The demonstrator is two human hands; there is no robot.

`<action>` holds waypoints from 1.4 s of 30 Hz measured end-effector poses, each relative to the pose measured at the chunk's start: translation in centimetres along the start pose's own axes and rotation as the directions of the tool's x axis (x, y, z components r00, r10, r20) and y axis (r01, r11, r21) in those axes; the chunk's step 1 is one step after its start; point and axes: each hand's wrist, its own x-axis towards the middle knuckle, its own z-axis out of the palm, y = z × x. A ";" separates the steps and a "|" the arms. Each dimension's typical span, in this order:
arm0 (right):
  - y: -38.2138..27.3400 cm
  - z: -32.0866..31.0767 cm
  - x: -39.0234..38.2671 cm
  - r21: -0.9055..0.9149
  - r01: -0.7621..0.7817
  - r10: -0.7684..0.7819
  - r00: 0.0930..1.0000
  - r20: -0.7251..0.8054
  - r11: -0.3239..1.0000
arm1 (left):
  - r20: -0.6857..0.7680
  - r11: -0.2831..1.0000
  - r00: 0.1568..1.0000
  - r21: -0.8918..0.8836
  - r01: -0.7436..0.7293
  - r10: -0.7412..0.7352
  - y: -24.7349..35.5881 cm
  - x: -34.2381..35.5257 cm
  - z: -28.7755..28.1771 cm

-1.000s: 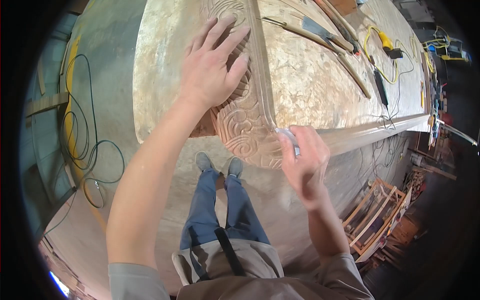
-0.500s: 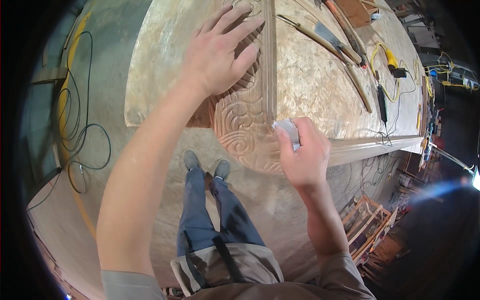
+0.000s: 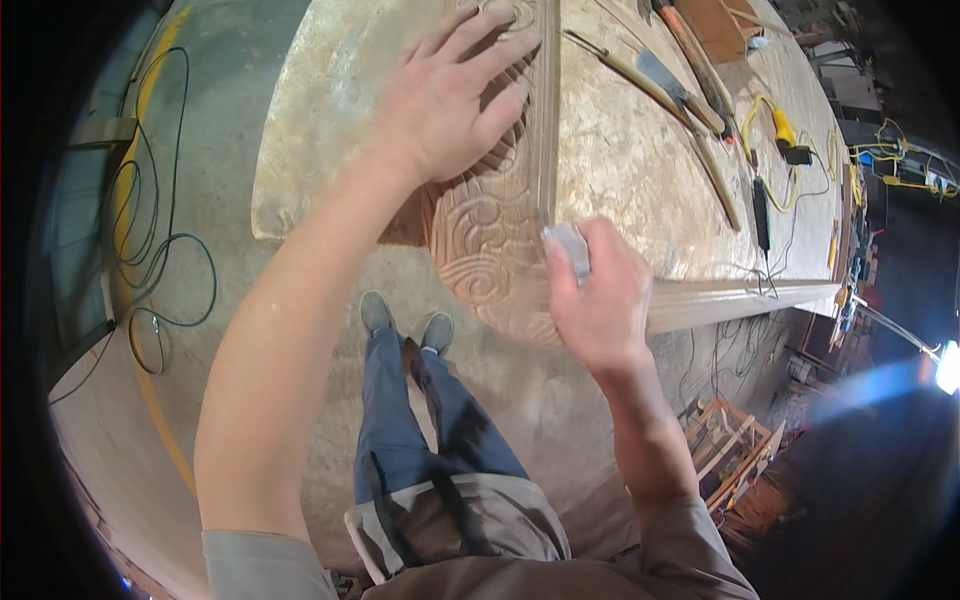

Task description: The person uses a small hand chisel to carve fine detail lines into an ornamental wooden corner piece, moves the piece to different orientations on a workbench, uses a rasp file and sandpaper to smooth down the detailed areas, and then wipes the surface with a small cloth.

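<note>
A long wooden piece with carved scrolls point(image 3: 478, 262) lies across the worktable, its rounded near end jutting past the edge. My left hand point(image 3: 440, 115) rests on the carving farther up, fingers spread, holding nothing. In my right hand point(image 3: 606, 300) is a folded piece of pale grey sandpaper point(image 3: 571, 248), pinched between thumb and fingers. It is at the right border of the carved piece, by its plain raised moulding. My right fingers partly cover the sandpaper, and whether it presses on the wood is hard to see.
On the pale worktable point(image 3: 640, 180) lie a scraper point(image 3: 660, 75), a wooden-handled tool point(image 3: 716, 180) and a yellow power cord point(image 3: 783, 125). Cables loop over the floor at left point(image 3: 212, 290). A wooden rack point(image 3: 728, 440) stands at lower right, and a bright lamp point(image 3: 948, 368) shines at far right.
My right hand has moved slightly away from me along the wood's right border, with the sandpaper still in it. My left hand stays on the carving. The whole view has shifted a little.
</note>
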 end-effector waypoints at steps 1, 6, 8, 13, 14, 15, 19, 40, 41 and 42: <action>0.1 -0.2 -0.5 -0.005 -0.008 0.008 1.000 0.001 1.000 | 0.007 1.000 1.000 -0.008 0.006 -0.006 0.1 -0.1 0.1; 0.4 -0.8 -1.3 0.060 -0.088 0.083 0.993 0.084 0.994 | 0.009 0.999 1.000 0.030 0.017 -0.017 0.1 0.0 0.1; -0.2 -0.5 0.0 0.046 -0.085 0.082 0.994 0.074 0.995 | -0.021 0.997 1.000 0.079 -0.008 0.010 -1.1 0.1 1.0; 0.5 -0.4 -1.3 0.096 -0.121 0.118 0.992 0.042 0.988 | -0.036 0.992 0.999 0.123 -0.016 0.020 -1.9 -0.5 1.8; -0.1 -0.2 -0.3 0.055 -0.108 0.107 0.994 0.022 0.993 | -0.031 0.993 0.999 0.116 -0.018 0.022 -1.9 -0.4 1.9; -0.4 -0.1 0.1 0.014 -0.096 0.096 0.995 0.003 0.995 | -0.036 0.994 0.999 0.112 -0.020 0.025 -1.9 -0.3 2.0; 0.1 -0.5 -0.8 0.049 -0.196 0.192 0.979 0.073 0.979 | -0.031 0.992 0.999 0.123 -0.017 0.021 -1.7 -0.5 1.8; -0.1 -1.1 0.1 0.160 -0.300 0.285 0.952 0.107 0.941 | -0.039 0.997 0.999 0.079 -0.024 0.027 -1.8 -0.3 1.8; 0.0 -1.5 -0.5 0.151 -0.343 0.323 0.935 0.145 0.927 | -0.046 0.995 0.998 0.093 -0.028 0.032 -1.6 -0.4 1.9; 0.1 -1.8 -0.7 0.141 -0.386 0.359 0.915 0.183 0.912 | -0.052 0.994 0.998 0.107 -0.032 0.037 -1.6 -0.5 1.8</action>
